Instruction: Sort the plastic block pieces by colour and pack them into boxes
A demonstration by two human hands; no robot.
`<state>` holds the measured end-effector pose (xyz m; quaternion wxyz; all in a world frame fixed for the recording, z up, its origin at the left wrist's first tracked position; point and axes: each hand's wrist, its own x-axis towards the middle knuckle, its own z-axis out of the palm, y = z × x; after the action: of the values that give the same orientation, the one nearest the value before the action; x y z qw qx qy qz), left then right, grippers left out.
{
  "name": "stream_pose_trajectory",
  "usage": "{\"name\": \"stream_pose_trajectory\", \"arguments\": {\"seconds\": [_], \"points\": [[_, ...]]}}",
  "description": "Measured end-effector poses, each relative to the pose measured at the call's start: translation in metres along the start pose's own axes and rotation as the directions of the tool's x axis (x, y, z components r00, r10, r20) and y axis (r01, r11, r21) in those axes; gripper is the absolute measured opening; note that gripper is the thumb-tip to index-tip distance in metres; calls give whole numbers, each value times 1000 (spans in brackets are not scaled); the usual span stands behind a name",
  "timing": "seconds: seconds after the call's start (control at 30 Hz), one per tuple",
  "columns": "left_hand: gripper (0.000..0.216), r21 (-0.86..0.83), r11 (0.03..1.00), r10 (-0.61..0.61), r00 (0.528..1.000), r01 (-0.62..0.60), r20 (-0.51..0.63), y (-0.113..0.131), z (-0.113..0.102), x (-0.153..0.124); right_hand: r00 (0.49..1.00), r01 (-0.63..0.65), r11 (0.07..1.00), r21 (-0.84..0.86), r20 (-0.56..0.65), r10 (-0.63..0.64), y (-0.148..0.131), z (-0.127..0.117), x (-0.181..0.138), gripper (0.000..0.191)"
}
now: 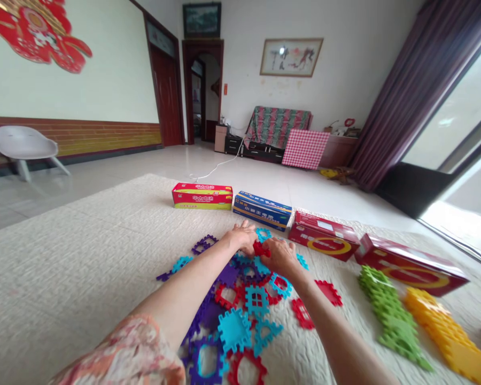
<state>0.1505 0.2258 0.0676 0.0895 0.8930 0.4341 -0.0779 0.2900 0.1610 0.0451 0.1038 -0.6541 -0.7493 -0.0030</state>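
Observation:
Jagged-edged interlocking plastic pieces lie in a loose pile in front of me, in turquoise, purple and red. My left hand reaches over the far part of the pile with its fingers somewhat apart, pointing down; its fingertips are partly hidden. Close beside it, my right hand has its fingers bent around the edge of a red interlocking piece, which sits between both hands. Nearer to me are a turquoise square piece, a turquoise window piece and a purple frame piece.
Behind the pile stand a red-and-yellow box, a blue box and two dark red boxes. To the right lie green pieces and yellow pieces in rows. A pale textured mat covers the floor here.

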Motion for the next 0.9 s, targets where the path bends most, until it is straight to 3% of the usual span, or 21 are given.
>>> {"name": "stream_pose_trajectory", "arguments": {"seconds": [0.23, 0.4, 0.57, 0.73, 0.9], "points": [[29, 68, 995, 90, 963, -75, -255, 2, -14, -32, 979, 132, 982, 133, -172, -108, -8, -1, -5, 19], [26, 203, 979, 83, 942, -17, -325, 14, -40, -56, 913, 276, 908, 314, -381, -145, -12, -4, -4, 16], [28, 244, 966, 176, 902, -82, -395, 36, -57, -65, 846, 343, 860, 379, -521, -108, -6, -21, -18, 17], [35, 91, 986, 163, 923, -139, -349, 80, -40, -55, 889, 292, 893, 342, -442, -121, 33, -36, -61, 19], [42, -51, 978, 172, 919, -202, -354, 140, -7, -36, 949, 116, 961, 249, -312, -34, 92, -40, -110, 21]]}}
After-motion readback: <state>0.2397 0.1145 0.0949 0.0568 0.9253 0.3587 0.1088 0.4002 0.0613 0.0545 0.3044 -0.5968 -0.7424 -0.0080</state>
